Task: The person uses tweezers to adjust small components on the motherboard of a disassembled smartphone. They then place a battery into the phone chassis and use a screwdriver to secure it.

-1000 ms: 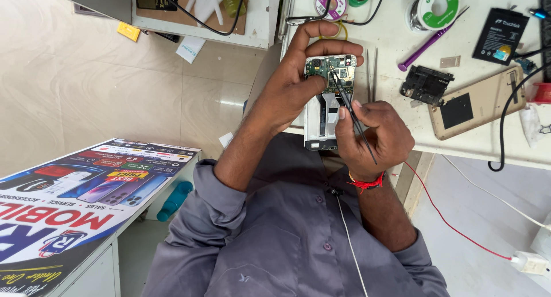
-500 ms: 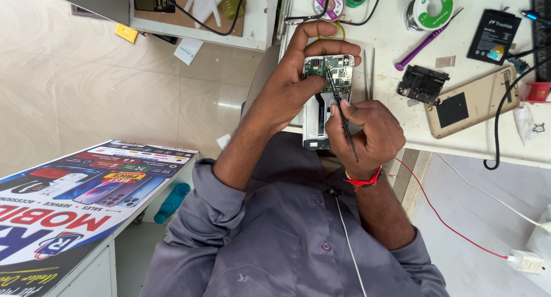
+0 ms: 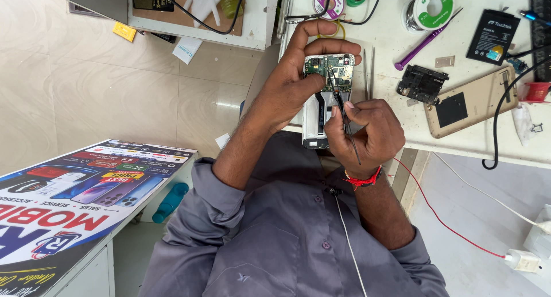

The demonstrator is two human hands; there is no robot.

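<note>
**A:** What are the hands doing?

**B:** The left hand [image 3: 298, 81] is wrapped around an opened phone [image 3: 325, 96], fingers curled over its top end, thumb pressed on its side. The right hand [image 3: 367, 133] pinches thin tweezers [image 3: 342, 110] between thumb and fingers, with the tips on the exposed green board in the phone's upper half.

**A:** And where does that phone sit?

**B:** Held at the near edge of the white workbench [image 3: 396, 41], its lower end just past the edge, above the person's grey shirt.

**A:** What lies around the phone?

**B:** Just right of it, a thin metal rod lies on the bench. Further right, a black inner frame [image 3: 422, 83], then a gold back cover [image 3: 468, 104]. Beyond the frame, a purple-handled tool [image 3: 422, 44] and a solder spool [image 3: 430, 8]. A black battery [image 3: 492, 35] lies right of that spool. A red thread band [image 3: 363, 179] circles the right wrist, below the phone.
</note>
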